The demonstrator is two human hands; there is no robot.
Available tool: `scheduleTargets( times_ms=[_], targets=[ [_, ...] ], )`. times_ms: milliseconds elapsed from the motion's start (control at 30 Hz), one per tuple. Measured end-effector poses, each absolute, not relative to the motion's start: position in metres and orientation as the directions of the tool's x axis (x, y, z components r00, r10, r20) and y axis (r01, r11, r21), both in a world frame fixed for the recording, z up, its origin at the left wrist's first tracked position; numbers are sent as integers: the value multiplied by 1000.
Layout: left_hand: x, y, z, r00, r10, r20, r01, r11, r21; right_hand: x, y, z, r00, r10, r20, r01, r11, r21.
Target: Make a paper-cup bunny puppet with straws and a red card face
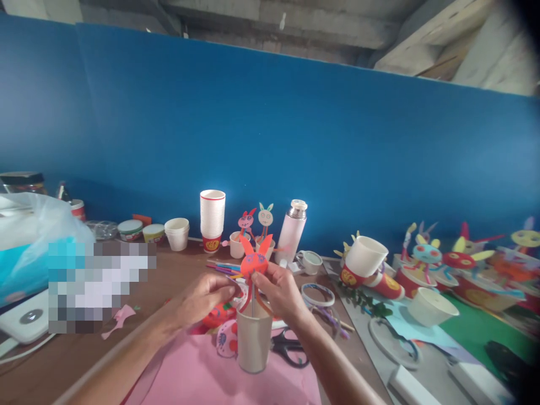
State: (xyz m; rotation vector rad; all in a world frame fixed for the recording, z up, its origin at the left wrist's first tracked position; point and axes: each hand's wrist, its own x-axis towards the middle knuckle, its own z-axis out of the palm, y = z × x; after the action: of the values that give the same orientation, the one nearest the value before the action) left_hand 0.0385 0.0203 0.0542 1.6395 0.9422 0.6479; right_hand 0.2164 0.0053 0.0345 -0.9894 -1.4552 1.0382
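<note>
An orange paper rabbit head (pixel 254 260) with two upright ears sits on a thin stick that stands in a white paper cup (pixel 253 341) on pink paper (pixel 202 374). My right hand (pixel 282 291) pinches the rabbit head from the right, fingers closed on its lower edge. To the left of the cup's rim, my left hand (pixel 206 297) is curled, fingertips pinched near the red paper strips hanging under the head. Black scissors (pixel 289 347) lie just right of the cup.
A stack of white cups (pixel 212 216), two finished stick puppets (pixel 255 220), a white flask (pixel 291 230) and paint pots (pixel 141 229) line the blue wall. Tape rolls (pixel 318 295) and many paper-cup figures (pixel 442 264) crowd the right. A plastic bag (pixel 29 236) sits left.
</note>
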Motion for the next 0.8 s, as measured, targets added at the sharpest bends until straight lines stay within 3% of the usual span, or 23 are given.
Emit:
scheduleTargets(
  times_ms=[200, 433, 633, 800],
  targets=[
    [38, 25, 39, 632, 773, -55, 315, -191, 930, 209, 0, 39, -156, 934, 321, 143, 343, -928],
    [42, 19, 42, 686, 727, -14, 338, -301, 892, 209, -2, 39, -187, 932, 310, 136, 337, -932],
    [45, 14, 45, 647, 744, -166, 357, -104, 928, 210, 0, 37, -190, 922, 337, 165, 368, -915],
    [47, 10, 48, 598, 770, -224, 387, -33, 921, 211, 2, 35, -198, 916, 350, 186, 385, -904]
  ],
)
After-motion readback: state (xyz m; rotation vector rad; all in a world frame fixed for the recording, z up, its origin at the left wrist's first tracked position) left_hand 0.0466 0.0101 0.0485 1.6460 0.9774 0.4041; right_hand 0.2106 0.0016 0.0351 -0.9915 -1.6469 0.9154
